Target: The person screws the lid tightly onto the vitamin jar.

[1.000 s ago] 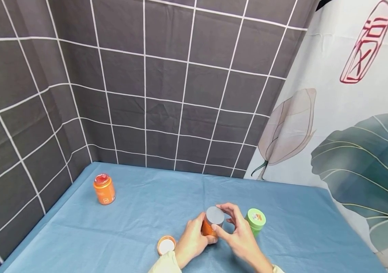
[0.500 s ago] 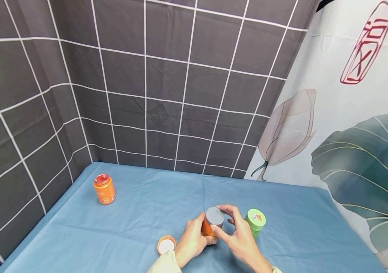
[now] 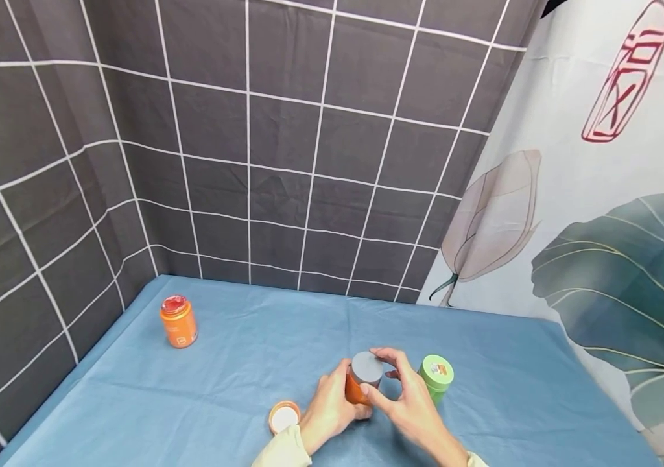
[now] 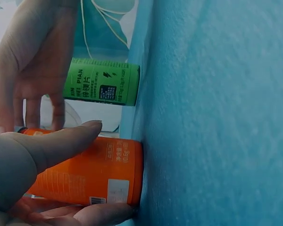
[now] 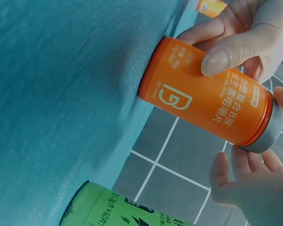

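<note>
An orange bottle (image 5: pixel 198 96) with a grey lid (image 3: pixel 367 368) stands upright on the blue cloth in front of me. My left hand (image 3: pixel 330 405) grips its body, the thumb along one side and the fingers round the other. The fingertips and thumb of my right hand (image 3: pixel 410 402) pinch the rim of the grey lid. The lid sits on top of the bottle. Just right of my right hand stands a green bottle (image 3: pixel 437 376) with a light green lid, its printed label facing my left wrist (image 4: pixel 104 81). Beside my left wrist lies an orange cap (image 3: pixel 284 417), white inside up.
Toward the far left of the blue cloth (image 3: pixel 250 337) stands an uncapped orange bottle (image 3: pixel 179 322) with red at its mouth. A dark grid-patterned curtain (image 3: pixel 285 149) borders the back and left; a white printed curtain (image 3: pixel 577 194) hangs at the right.
</note>
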Demonstrator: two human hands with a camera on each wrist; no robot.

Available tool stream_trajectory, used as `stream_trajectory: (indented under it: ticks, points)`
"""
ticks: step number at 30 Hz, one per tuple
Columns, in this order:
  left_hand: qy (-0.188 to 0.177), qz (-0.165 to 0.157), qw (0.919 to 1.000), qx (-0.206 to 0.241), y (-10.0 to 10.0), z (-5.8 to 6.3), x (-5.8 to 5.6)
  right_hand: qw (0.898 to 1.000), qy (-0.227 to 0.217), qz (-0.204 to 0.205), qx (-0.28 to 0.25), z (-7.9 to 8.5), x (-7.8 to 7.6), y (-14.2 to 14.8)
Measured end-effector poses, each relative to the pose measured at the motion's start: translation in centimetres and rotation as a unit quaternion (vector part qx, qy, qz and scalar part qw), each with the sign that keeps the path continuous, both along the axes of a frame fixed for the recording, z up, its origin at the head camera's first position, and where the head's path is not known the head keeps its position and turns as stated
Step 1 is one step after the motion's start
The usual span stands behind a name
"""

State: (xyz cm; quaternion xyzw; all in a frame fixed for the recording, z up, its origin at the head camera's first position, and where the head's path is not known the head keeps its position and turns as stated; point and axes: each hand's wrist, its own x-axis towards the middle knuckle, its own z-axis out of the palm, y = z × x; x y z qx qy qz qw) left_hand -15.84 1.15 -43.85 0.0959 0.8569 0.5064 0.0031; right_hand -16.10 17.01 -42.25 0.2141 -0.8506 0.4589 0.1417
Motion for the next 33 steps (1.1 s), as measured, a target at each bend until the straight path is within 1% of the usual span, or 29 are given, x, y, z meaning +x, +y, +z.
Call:
stream_trajectory:
  ticks: [4, 7, 9, 12, 14, 17, 19, 20, 22, 24, 26, 29, 30, 31, 33]
  points:
    - [-0.016, 0.014, 0.9997, -0.007, 0.0, 0.2, 0.2, 0.999, 0.027, 0.003, 0.017, 0.4, 0.0, 0.0]
    - [-0.015, 0.017, 0.9997, -0.013, -0.2, 0.5, 0.4, 0.998, 0.056, 0.004, 0.038, 1.0, 0.1, 0.0]
    - [-0.010, 0.013, 0.9998, -0.014, -0.6, 0.8, 0.5, 0.996, 0.077, 0.006, 0.046, 1.4, 0.3, -0.1]
    - [0.001, 0.002, 0.9997, -0.025, -1.6, 1.5, 0.6, 0.992, 0.118, 0.023, 0.043, 1.8, 0.8, -0.5]
    - [0.004, -0.010, 0.9994, -0.031, -2.5, 2.0, 0.5, 0.986, 0.155, 0.041, 0.038, 2.0, 1.1, -0.9]
    - [0.012, -0.028, 0.9983, -0.049, -4.3, 2.8, 0.5, 0.974, 0.210, 0.076, 0.034, 2.3, 1.6, -1.7]
    - [0.018, -0.039, 0.9975, -0.056, -5.7, 3.2, 0.5, 0.967, 0.233, 0.098, 0.041, 2.6, 1.9, -2.4]
    - [0.027, -0.041, 0.9972, -0.056, -6.4, 3.4, 0.5, 0.962, 0.246, 0.111, 0.047, 2.7, 2.1, -2.8]
    - [0.042, -0.037, 0.9967, -0.058, -7.9, 3.7, 0.5, 0.953, 0.262, 0.136, 0.068, 2.9, 2.4, -3.6]
    - [0.056, -0.020, 0.9971, -0.047, -9.3, 3.9, 0.4, 0.945, 0.271, 0.154, 0.096, 3.0, 2.8, -4.4]
    - [0.061, 0.012, 0.9976, -0.030, -10.7, 4.0, 0.3, 0.940, 0.269, 0.164, 0.128, 3.0, 3.1, -5.2]
    - [0.054, 0.067, 0.9963, -0.008, -12.6, 3.9, 0.2, 0.941, 0.240, 0.166, 0.172, 3.0, 3.5, -6.3]
    - [0.051, 0.081, 0.9953, -0.003, -13.3, 3.8, 0.2, 0.940, 0.235, 0.165, 0.186, 2.9, 3.6, -6.6]
    - [0.053, 0.096, 0.9940, -0.004, -13.9, 3.6, 0.2, 0.940, 0.223, 0.167, 0.196, 2.9, 3.7, -6.9]
    - [0.052, 0.124, 0.9909, -0.014, -15.3, 3.5, 0.2, 0.935, 0.220, 0.175, 0.215, 2.7, 3.6, -7.5]
